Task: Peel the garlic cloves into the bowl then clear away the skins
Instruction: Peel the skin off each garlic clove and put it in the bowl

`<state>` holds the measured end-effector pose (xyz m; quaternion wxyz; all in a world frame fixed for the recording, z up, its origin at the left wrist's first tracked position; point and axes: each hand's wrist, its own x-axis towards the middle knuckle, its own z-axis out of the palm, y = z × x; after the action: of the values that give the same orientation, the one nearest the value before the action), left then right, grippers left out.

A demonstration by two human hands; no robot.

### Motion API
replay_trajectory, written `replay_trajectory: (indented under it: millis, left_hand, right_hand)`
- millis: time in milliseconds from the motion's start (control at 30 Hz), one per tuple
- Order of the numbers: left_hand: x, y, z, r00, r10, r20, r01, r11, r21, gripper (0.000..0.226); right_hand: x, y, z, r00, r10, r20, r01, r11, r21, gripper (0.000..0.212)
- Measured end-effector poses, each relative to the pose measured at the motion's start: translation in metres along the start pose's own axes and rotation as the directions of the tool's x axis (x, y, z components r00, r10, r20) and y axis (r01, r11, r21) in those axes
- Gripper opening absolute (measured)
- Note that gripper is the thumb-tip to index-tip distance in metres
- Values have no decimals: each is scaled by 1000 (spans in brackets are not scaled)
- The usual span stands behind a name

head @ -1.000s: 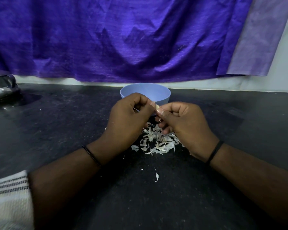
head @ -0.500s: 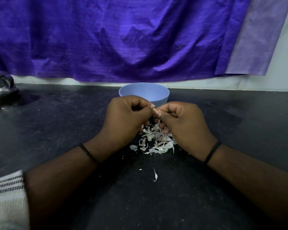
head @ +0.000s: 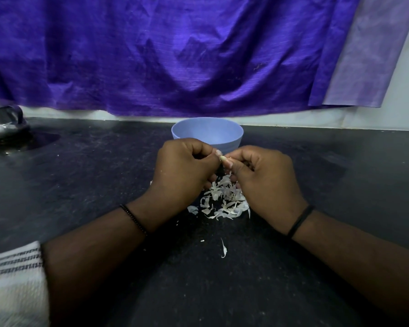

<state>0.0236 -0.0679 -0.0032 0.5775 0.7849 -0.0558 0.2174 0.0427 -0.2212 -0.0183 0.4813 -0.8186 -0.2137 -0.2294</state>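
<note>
While both hands stay put, I note left hand (head: 183, 172) and right hand (head: 267, 182) pinching the garlic clove (head: 222, 158) above the skins (head: 224, 200), near the bowl (head: 207, 133): peeling continues.

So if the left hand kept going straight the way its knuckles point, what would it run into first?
Most likely the pale blue plastic bowl, just beyond the left hand on the dark counter; the gap between them is hard to judge.
</note>
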Motion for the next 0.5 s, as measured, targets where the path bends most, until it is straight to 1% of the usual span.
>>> replay_trajectory:
  millis: [167,233,500]
  left_hand:
    - [0,-2,5,999,-50,7,51,992,-113,14]
    - [1,-3,5,999,-52,12,53,990,-128,13]
    - [3,-6,4,996,-75,53,83,981,-174,13]
  right_hand:
    - [1,-2,-1,998,58,-16,-57,996,63,11]
    - [1,-3,0,996,88,-8,-87,992,89,12]
    - [1,-5,1,993,114,16,-115,989,92,15]
